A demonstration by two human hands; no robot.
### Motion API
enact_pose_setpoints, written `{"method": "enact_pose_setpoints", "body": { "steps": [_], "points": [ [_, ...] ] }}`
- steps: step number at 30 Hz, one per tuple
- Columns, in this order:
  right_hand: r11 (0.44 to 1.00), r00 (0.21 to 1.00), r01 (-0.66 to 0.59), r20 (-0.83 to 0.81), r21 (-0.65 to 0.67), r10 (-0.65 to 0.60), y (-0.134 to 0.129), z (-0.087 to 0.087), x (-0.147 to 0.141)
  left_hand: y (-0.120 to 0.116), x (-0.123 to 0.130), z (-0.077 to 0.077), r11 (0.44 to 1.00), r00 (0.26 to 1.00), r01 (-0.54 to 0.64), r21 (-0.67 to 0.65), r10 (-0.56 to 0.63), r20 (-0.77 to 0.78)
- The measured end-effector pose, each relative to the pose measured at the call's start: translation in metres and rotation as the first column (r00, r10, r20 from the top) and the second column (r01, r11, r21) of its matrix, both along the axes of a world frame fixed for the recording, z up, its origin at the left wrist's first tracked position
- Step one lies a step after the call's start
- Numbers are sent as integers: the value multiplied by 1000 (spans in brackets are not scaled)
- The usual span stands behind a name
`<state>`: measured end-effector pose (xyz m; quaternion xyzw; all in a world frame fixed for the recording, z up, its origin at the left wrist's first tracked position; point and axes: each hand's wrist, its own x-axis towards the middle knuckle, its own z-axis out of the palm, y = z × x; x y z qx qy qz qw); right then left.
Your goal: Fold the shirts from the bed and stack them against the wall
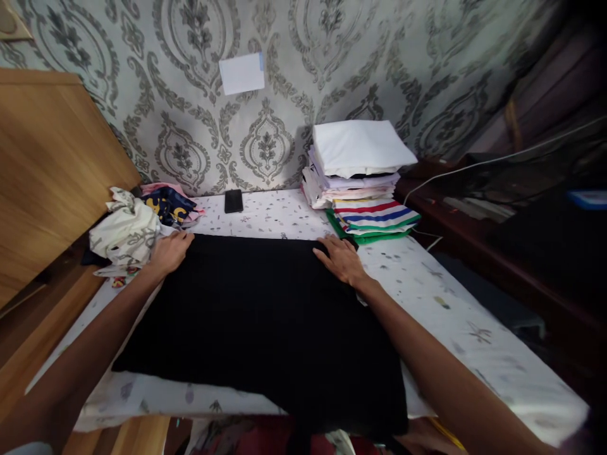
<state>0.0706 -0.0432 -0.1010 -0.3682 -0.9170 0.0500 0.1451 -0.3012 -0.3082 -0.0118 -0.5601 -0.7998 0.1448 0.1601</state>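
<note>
A black garment [265, 297] is spread across the patterned white sheet, its lower right part reaching the front edge. At its upper left corner, my left hand [171, 251] has its fingers closed on the cloth. My right hand [342, 258] lies flat near the upper right corner, thumb apart from the fingers, pressing on the fabric. Just beyond the right hand stands a stack of folded clothes [363, 183], white on top and striped with green lower down. Beside the left hand sits a crumpled pile of clothes [128, 230], partly cream, navy and pink.
A dark phone [233, 201] lies near the patterned wall [265, 139], which bears a white paper [241, 74]. A wooden cabinet [57, 170] borders the left side. On the right, a thin white cable [478, 163] crosses above dark furniture. The sheet [441, 316] covers the work surface.
</note>
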Motion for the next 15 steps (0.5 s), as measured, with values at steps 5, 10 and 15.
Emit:
{"method": "enact_pose_setpoints", "body": {
  "steps": [5, 10, 15],
  "points": [
    [999, 995, -12, -101, -40, 7, -2, 1, -1, -12, 10, 7, 997, 1000, 19, -80, -19, 6],
    [985, 919, -109, -392, -132, 49, -1, 14, 8, -5, 30, 4, 990, 991, 55, 128, -69, 112],
    [959, 817, -150, -576, -240, -16, 0, 33, 31, 24, 105, -8, 911, 774, 313, 269, -409, 484]
  ]
}}
